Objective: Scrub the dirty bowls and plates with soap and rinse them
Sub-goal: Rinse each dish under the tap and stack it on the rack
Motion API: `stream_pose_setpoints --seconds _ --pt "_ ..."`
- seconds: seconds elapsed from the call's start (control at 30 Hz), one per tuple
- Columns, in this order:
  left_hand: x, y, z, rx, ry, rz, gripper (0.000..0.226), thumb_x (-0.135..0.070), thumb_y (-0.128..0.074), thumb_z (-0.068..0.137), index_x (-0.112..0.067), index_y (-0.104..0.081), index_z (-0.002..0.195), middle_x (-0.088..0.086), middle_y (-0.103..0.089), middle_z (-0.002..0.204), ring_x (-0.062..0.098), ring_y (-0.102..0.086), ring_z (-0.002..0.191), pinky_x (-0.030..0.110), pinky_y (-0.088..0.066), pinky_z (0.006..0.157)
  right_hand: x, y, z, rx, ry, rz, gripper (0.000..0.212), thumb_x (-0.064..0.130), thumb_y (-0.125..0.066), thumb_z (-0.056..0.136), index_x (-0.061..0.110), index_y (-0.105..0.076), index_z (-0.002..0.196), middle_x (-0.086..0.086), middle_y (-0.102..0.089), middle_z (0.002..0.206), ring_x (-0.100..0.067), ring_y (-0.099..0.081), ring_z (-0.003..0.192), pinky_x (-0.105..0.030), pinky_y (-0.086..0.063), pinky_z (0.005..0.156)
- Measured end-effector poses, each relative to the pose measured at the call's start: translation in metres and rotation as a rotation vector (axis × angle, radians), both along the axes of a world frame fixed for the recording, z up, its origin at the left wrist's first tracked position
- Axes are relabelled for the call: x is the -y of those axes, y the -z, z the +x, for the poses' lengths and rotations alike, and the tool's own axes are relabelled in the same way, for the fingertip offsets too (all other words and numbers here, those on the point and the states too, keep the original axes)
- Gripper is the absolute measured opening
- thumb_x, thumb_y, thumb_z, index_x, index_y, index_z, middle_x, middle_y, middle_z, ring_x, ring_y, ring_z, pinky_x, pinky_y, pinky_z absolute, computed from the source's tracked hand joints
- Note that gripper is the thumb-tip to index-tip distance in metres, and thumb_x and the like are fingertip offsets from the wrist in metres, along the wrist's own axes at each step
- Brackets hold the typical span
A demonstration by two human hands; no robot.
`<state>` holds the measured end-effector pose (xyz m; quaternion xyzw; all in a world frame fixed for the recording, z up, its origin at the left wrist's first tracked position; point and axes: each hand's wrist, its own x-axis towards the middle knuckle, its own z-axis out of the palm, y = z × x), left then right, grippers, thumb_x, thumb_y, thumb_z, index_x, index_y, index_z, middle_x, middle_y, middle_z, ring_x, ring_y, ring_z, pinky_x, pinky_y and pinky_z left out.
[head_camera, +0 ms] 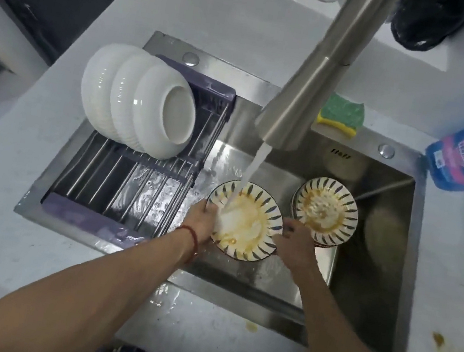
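Gripping stained plate (250,225) under water, both hands (202,217) (295,241); sink (379,262) holds stacked, perhaps soapy, plates (325,214).

Two bare forearms reach forward and down from the bottom of the view, angling toward each other. The left hand (202,217) is at the end of a nearly straight arm, with a red string bracelet (191,238) round the wrist; its fingers curl over the left edge of what it grips. The right hand (295,241) sits just across from it, back of the hand up, fingers curled and pinching the opposite edge.
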<state>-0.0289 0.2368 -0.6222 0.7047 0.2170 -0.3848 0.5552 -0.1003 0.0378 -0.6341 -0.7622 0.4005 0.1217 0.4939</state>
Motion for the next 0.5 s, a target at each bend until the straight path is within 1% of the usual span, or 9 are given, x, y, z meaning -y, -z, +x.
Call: stream_pose_setpoints --seconds 0.03,0.07,0.1,0.13,0.2,0.27,0.33,0.43,0.5 --pt "-0.004 0.008 -0.001 -0.005 -0.021 0.02 0.027 -0.036 -0.041 0.111 -0.02 -0.059 0.098 0.015 -0.066 0.104 0.031 -0.065 0.089 0.044 -0.059 0.083 -0.01 -0.001 0.001 -0.027 -0.159 -0.206 0.038 -0.002 -0.06 0.084 0.011 -0.063 0.12 -0.001 -0.069 0.117 -0.021 -0.066 0.108 -0.038 -0.057 0.089" --pt "-0.004 0.007 -0.003 -0.01 -0.045 0.022 0.029 -0.036 -0.04 0.111 -0.021 -0.058 0.095 0.013 -0.063 0.098 0.028 -0.062 0.082 0.041 -0.06 0.074 -0.02 -0.001 0.002 -0.045 -0.335 -0.471 0.043 0.001 -0.06 0.085 0.012 -0.06 0.126 -0.006 -0.065 0.126 -0.025 -0.061 0.118 -0.04 -0.054 0.094" --pt "-0.003 0.009 -0.005 -0.027 -0.073 0.015 0.03 -0.036 -0.039 0.112 -0.021 -0.058 0.094 0.01 -0.06 0.092 0.024 -0.06 0.075 0.035 -0.057 0.06 -0.033 -0.001 0.005 -0.048 -0.514 -0.692 0.05 0.004 -0.059 0.087 0.01 -0.055 0.136 -0.012 -0.056 0.14 -0.03 -0.052 0.132 -0.043 -0.048 0.105" --pt "-0.001 0.007 -0.007 -0.045 -0.103 -0.012 0.031 -0.037 -0.039 0.112 -0.019 -0.058 0.095 0.008 -0.058 0.087 0.021 -0.057 0.069 0.029 -0.052 0.049 -0.044 0.001 0.01 -0.036 -0.65 -0.782 0.057 0.01 -0.055 0.092 0.007 -0.044 0.148 -0.016 -0.04 0.156 -0.032 -0.036 0.145 -0.046 -0.037 0.117" --pt "0.003 0.011 -0.009 -0.071 -0.15 -0.095 0.035 -0.04 -0.04 0.112 -0.015 -0.063 0.105 0.008 -0.063 0.084 0.019 -0.059 0.063 0.024 -0.048 0.039 -0.063 0.011 0.026 -0.071 -0.791 -0.69 0.064 0.028 -0.035 0.106 0.007 -0.013 0.162 -0.015 -0.003 0.171 -0.03 -0.002 0.158 -0.048 -0.009 0.128" --pt "0.003 0.012 -0.008 -0.088 -0.158 -0.157 0.037 -0.043 -0.041 0.111 -0.015 -0.064 0.116 0.013 -0.074 0.097 0.022 -0.07 0.069 0.025 -0.053 0.043 -0.076 0.021 0.044 -0.102 -0.863 -0.542 0.065 0.042 -0.02 0.11 0.016 0.011 0.162 -0.01 0.021 0.169 -0.028 0.02 0.156 -0.052 0.005 0.127" --pt "0.003 0.013 -0.003 -0.109 -0.201 -0.218 0.039 -0.047 -0.042 0.108 -0.017 -0.064 0.119 0.013 -0.078 0.107 0.024 -0.077 0.082 0.033 -0.061 0.055 -0.081 0.029 0.055 -0.019 -0.992 -0.435 0.063 0.041 -0.021 0.112 0.023 0.015 0.16 -0.007 0.018 0.17 -0.026 0.021 0.155 -0.053 0.005 0.127" --pt "0.002 0.014 0.007 -0.118 -0.262 -0.204 0.044 -0.055 -0.043 0.104 -0.019 -0.063 0.12 0.005 -0.08 0.091 0.023 -0.076 0.075 0.036 -0.058 0.066 -0.065 0.018 0.033 0.137 -1.127 -0.189 0.058 0.052 -0.015 0.11 0.033 -0.002 0.164 0.003 -0.012 0.172 -0.015 0.001 0.158 -0.045 -0.002 0.129" --pt "0.001 0.014 0.013 -0.12 -0.329 -0.211 0.041 -0.052 -0.043 0.106 -0.021 -0.059 0.127 0.008 -0.078 0.103 0.029 -0.075 0.078 0.04 -0.059 0.066 -0.033 0.012 0.006 0.159 -1.163 -0.126 0.065 0.065 -0.011 0.105 0.035 -0.017 0.163 0.014 -0.013 0.17 -0.006 0.001 0.157 -0.034 -0.003 0.127"
